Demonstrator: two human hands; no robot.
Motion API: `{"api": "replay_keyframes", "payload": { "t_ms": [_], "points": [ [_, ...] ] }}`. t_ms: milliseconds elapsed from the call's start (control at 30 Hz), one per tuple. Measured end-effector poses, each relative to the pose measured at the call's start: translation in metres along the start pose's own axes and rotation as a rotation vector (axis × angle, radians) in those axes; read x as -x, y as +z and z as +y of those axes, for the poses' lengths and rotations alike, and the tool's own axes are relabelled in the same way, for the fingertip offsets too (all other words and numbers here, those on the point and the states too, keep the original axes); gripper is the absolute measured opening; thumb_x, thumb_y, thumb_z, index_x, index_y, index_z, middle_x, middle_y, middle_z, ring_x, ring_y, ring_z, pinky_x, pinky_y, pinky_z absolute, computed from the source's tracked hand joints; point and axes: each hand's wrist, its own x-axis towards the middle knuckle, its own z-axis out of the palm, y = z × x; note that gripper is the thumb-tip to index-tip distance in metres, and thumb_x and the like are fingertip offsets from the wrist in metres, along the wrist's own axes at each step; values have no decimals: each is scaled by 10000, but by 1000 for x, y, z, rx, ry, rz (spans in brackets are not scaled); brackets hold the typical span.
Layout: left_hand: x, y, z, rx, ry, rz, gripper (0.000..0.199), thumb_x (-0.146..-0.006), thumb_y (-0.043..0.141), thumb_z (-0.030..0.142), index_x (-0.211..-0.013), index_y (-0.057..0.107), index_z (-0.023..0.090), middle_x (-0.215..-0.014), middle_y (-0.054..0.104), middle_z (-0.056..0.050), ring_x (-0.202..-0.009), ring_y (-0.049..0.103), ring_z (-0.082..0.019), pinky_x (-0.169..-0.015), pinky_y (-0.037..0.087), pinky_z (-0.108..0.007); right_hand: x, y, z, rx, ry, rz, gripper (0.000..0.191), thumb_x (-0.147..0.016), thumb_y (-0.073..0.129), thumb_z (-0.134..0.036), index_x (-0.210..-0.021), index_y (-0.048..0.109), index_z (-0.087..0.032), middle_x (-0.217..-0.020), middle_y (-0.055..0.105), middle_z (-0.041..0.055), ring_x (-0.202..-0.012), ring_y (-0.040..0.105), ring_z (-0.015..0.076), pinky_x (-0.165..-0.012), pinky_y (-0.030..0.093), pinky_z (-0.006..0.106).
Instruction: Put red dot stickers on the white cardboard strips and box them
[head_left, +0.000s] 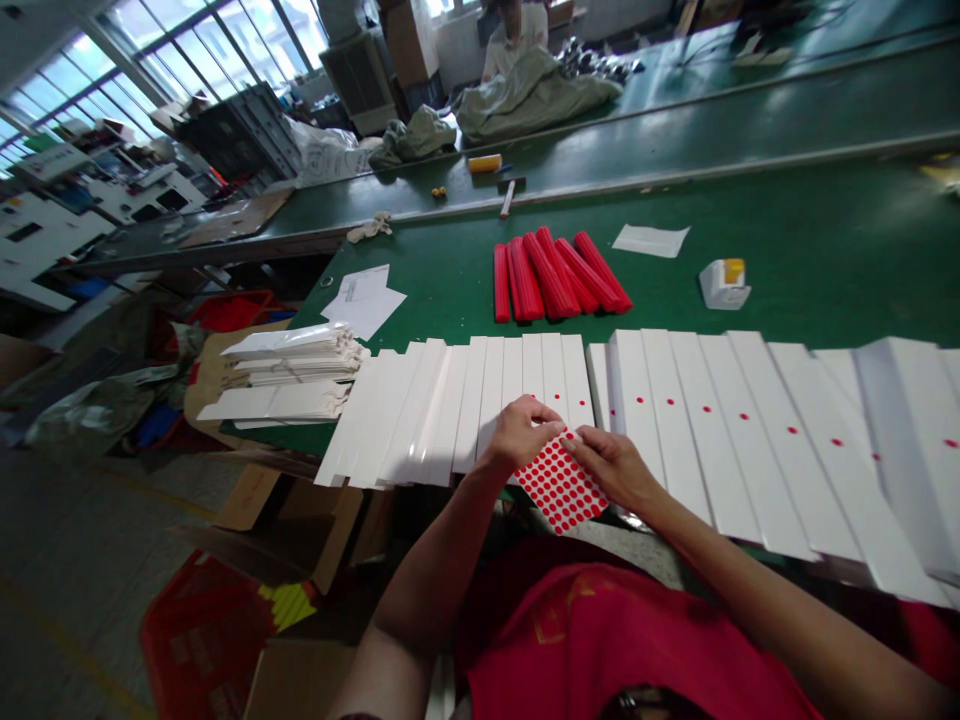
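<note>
A white sheet of red dot stickers is tilted in front of me, over the table's near edge. My left hand is closed, thumb and fingers pinched at the sheet's top corner; whether a loose dot is between them is too small to see. Closed on the upper right edge of the same sheet is my right hand. Beyond the hands, long white boxes lie side by side. Those to the right, such as one white box, each bear a red dot; the leftmost ones show none.
Red ribbed bundles lie behind the boxes, near a small white box and paper sheets. Stacked flat white cartons sit left. Below are an open cardboard box and a red crate. A person is across the table.
</note>
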Motion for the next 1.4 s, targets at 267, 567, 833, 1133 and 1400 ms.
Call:
{"api": "replay_keyframes", "payload": {
  "t_ms": [267, 567, 833, 1133, 1400],
  "points": [
    [-6, -4, -18, 119, -33, 70, 72, -739, 642, 188, -708, 679, 135, -774, 623, -30, -775, 572, -139, -753, 441, -272, -1, 5, 4, -47, 28, -1, 443, -860, 530, -541, -601, 365, -222, -526, 361, -44, -466, 362, 113, -408, 288, 227],
    [-10, -7, -20, -13, -36, -58, 123, -741, 654, 227, -794, 741, 158, -853, 636, -33, -828, 601, -137, -779, 466, -255, -2, 7, 7, -26, 10, 15, 451, -864, 515, -555, -600, 372, -219, -522, 359, -48, -465, 352, 106, -404, 280, 223],
    [-8, -1, -13, -10, -71, -63, 72, -729, 660, 191, -737, 715, 147, -823, 637, -21, -784, 590, -121, -760, 468, -235, -3, 7, 10, -14, 12, 30, 456, -859, 515, -550, -591, 348, -220, -519, 341, -47, -460, 345, 103, -401, 270, 218],
    [-35, -9, -51, 29, -150, 203, 115, -743, 644, 220, -760, 716, 133, -825, 681, -40, -759, 619, -123, -703, 467, -221, -2, 10, 10, -67, 72, 41, 459, -839, 527, -563, -593, 354, -216, -525, 342, -46, -470, 339, 101, -412, 266, 221],
    [-70, -15, -94, -403, -343, 303, 159, -745, 624, 299, -744, 754, 208, -796, 730, -36, -817, 650, -174, -744, 453, -270, 1, 6, 13, -74, 123, 50, 517, -799, 548, -637, -587, 337, -216, -507, 325, -54, -451, 324, 91, -406, 255, 216]
  ]
}}
